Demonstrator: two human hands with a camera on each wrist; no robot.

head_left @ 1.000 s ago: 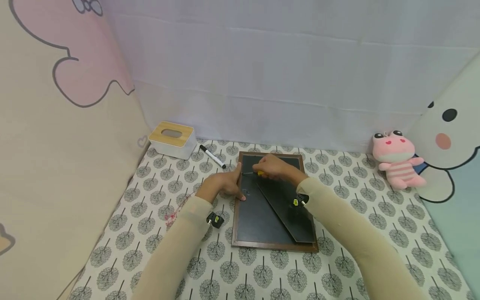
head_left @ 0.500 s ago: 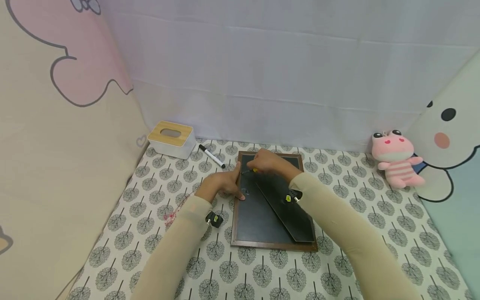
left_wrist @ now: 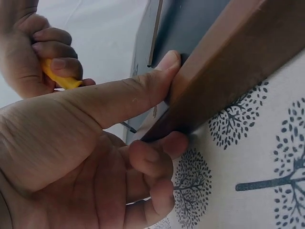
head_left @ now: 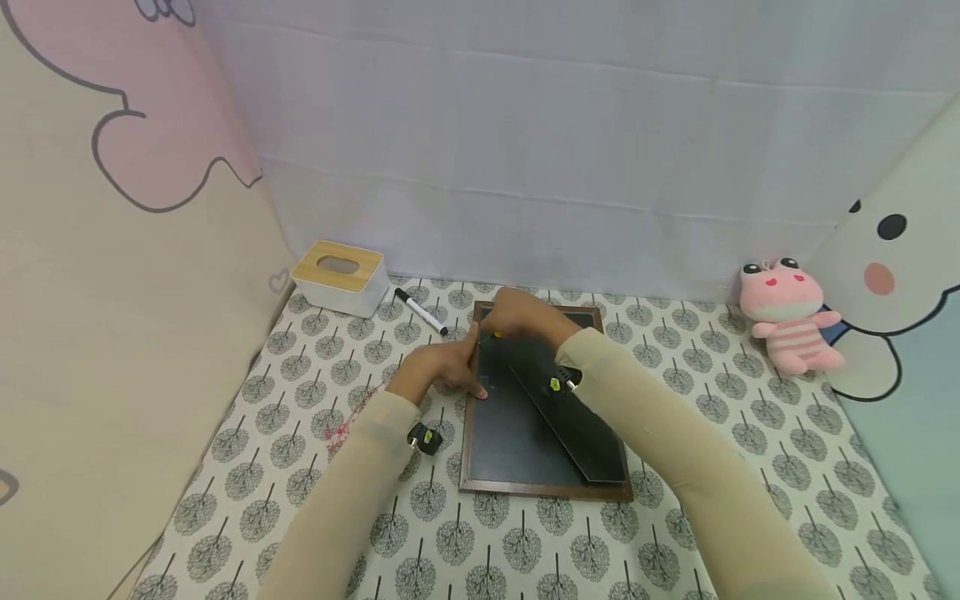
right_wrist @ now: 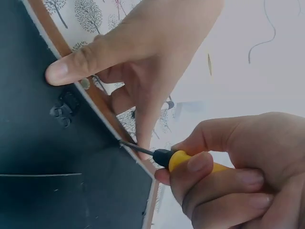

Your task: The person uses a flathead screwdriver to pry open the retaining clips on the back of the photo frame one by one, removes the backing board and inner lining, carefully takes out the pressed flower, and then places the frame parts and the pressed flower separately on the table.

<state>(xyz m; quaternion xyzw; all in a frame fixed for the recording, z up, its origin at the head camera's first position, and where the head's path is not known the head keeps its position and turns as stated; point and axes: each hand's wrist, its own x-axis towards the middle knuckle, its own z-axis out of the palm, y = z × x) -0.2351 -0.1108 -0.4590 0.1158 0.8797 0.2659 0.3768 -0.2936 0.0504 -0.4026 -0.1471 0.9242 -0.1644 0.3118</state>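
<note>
Working near the tabletop's [head_left: 690, 321] far edge, right fingers [right_wrist: 226, 185] grip screwdriver [right_wrist: 177, 160], left fingers [left_wrist: 150, 164] pinch frame [left_wrist: 217, 71], tip [right_wrist: 125, 143] at inner edge; backing board [head_left: 512, 446] in place, looks unfinished.

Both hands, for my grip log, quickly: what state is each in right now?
Left hand: closed on the edge of the brown frame, thumb over its rim.
Right hand: closed, holding the yellow-handled screwdriver.
</note>
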